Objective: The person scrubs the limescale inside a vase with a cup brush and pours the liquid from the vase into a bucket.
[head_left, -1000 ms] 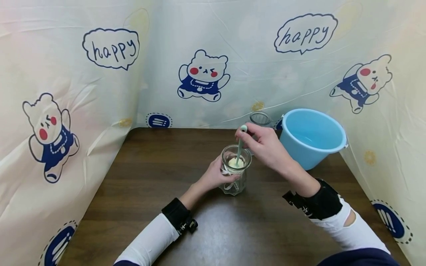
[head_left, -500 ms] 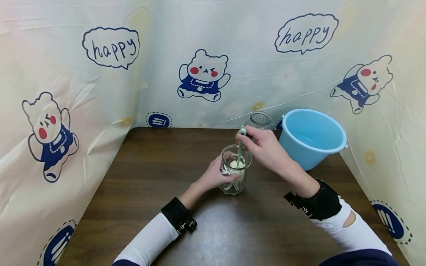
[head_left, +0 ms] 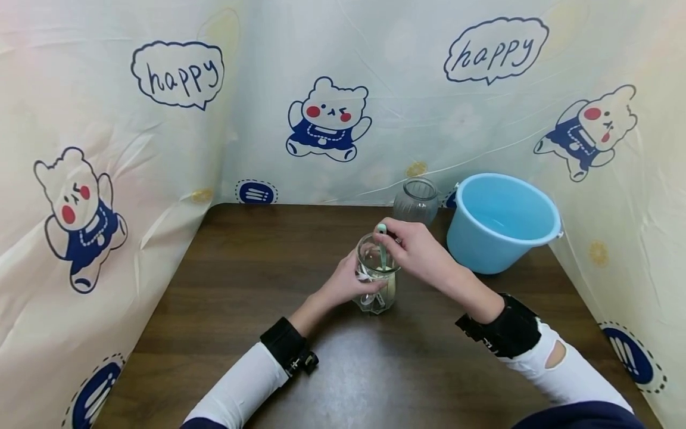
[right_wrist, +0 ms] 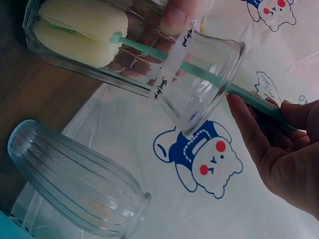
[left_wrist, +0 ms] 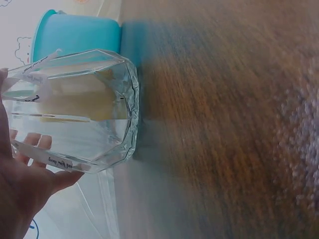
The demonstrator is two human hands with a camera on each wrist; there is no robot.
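A clear faceted glass jar (head_left: pixel 373 305) with a printed white ribbon (right_wrist: pixel 172 62) round its neck stands on the table. My left hand (head_left: pixel 349 282) grips it near the neck, thumb in front and fingers round the far side. My right hand (head_left: pixel 423 249) pinches the green handle (right_wrist: pixel 199 72) of a sponge bottle brush just above the jar's mouth. Inside the jar sits the brush's pale yellow sponge head (right_wrist: pixel 82 32), low near the bottom in the right wrist view. In the left wrist view the sponge shows blurred through the glass.
Behind the right hand stands a ribbed glass vase (head_left: pixel 415 205) near the table's back edge. A light blue bucket (head_left: pixel 482 244) is at the back right, beside the right forearm. Printed cloth (head_left: pixel 257 119) hangs behind and along both sides of the brown wooden table (head_left: pixel 257 268).
My right hand has moved down and slightly left, pushing the brush deeper. The sponge has gone from the jar's neck down into its body. My left hand has stayed in place.
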